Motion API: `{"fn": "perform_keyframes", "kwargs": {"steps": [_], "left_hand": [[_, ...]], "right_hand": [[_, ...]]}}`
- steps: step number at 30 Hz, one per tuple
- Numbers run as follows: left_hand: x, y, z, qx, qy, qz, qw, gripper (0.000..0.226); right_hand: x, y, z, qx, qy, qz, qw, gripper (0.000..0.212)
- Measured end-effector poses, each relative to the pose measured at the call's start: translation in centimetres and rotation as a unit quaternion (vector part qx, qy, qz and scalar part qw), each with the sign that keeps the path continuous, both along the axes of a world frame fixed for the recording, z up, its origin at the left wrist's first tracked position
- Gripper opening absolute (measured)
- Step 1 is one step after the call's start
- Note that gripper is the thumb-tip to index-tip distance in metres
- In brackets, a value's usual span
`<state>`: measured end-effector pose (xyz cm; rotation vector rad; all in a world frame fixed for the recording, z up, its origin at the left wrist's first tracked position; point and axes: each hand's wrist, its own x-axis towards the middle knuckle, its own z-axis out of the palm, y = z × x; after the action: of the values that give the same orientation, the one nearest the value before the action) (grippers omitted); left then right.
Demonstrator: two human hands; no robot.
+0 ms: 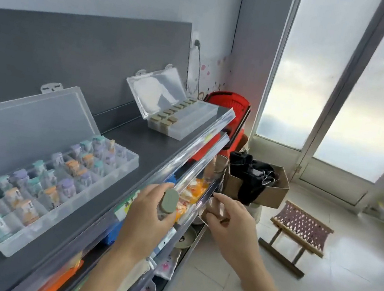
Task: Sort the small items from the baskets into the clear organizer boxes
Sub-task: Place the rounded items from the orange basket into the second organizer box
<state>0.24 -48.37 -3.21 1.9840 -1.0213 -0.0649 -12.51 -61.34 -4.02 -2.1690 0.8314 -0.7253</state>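
My left hand (150, 211) grips a small clear bottle with a grey-green oval cap (169, 201), held over the front rail of the shelf. My right hand (226, 222) is beside it, fingers curled round a small clear item (214, 205) that is hard to make out. A clear organizer box (116, 168) with its lid up stands at the near left on the grey shelf top, filled with several small bottles with orange, teal and purple caps. A second open organizer box (189, 122) farther back holds several bottles with tan caps.
Below the clear shelf rail (195, 151) lie orange and yellow packets (191, 190) and a blue basket edge (170, 179). A red basket (230, 101) sits at the shelf's far end. A cardboard box (269, 190) with black cloth and a small woven stool (301, 225) stand on the tiled floor.
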Motion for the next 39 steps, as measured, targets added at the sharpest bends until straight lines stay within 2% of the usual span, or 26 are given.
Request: {"fn": "perform_keyframes", "kwargs": {"steps": [6,16,27,34,39], "left_hand": [[6.2,-9.1,-0.4,-0.008,0.028,-0.020,0.999,0.051],[15.2,-19.2,0.9,-0.031,0.029,0.018,0.999,0.050],[22.8,-27.4,0.5,-0.018,0.020,0.138,0.990,0.052],[26.0,-33.3,0.8,-0.015,0.032,0.254,0.967,0.048],[27.4,-36.3,0.6,0.005,0.002,0.299,0.954,0.046]], "right_hand": [[5.6,-8.2,0.0,0.014,-0.010,-0.005,1.000,0.043],[15.5,-19.3,2.5,0.010,0.014,0.040,0.999,0.040],[26.7,-30.2,2.2,0.043,-0.019,0.152,0.987,0.039],[32.6,-38.1,2.4,0.066,0.007,0.253,0.965,0.038],[36.0,-41.2,2.2,0.050,0.028,0.303,0.951,0.048]]}}
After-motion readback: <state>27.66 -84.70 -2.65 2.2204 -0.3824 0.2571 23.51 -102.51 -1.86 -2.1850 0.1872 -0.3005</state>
